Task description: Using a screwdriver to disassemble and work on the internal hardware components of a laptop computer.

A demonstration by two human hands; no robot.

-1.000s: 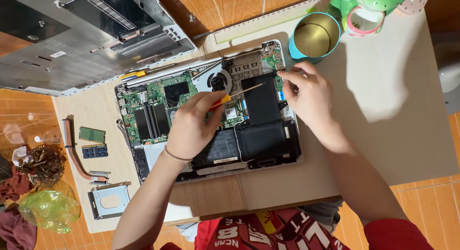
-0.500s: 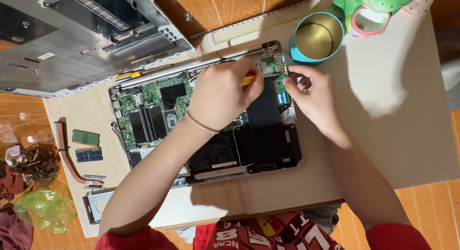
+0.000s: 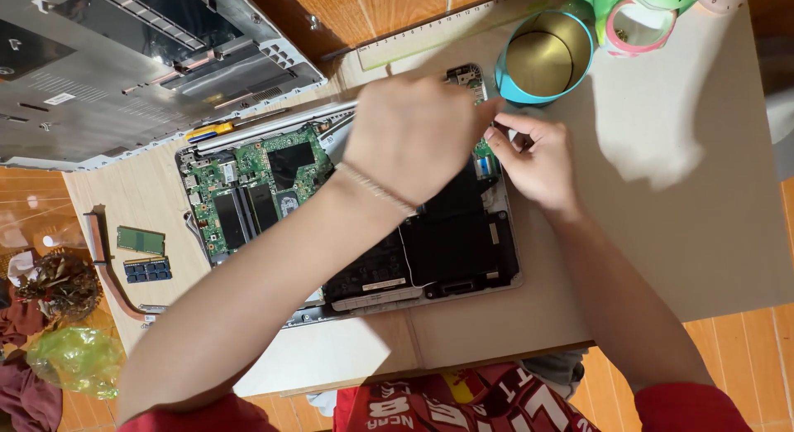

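An opened laptop [image 3: 248, 192] lies on the light table with its green motherboard and black battery [image 3: 451, 250] exposed. My left hand [image 3: 413, 134] reaches across its far right corner, fist closed, back towards me. The yellow-handled screwdriver it held a moment ago is hidden under it. My right hand [image 3: 538, 163] sits just right of it, thumb and forefinger pinched at the laptop's right edge by a small green board [image 3: 468, 76]. Whether anything lies between those fingertips cannot be seen.
A removed grey cover [image 3: 124, 60] lies at the far left, with a yellow-and-blue tool [image 3: 211, 132] beside it. Two memory modules [image 3: 142, 254] and a copper heat pipe [image 3: 106, 266] rest left of the laptop. A blue tin [image 3: 509, 88], a ruler [image 3: 447, 33] and a pink tape roll [image 3: 616, 43] stand far right.
My left hand with the screwdriver has moved from the laptop's middle up and right to its far right corner. My right hand stays at the right edge. The view has shifted closer.
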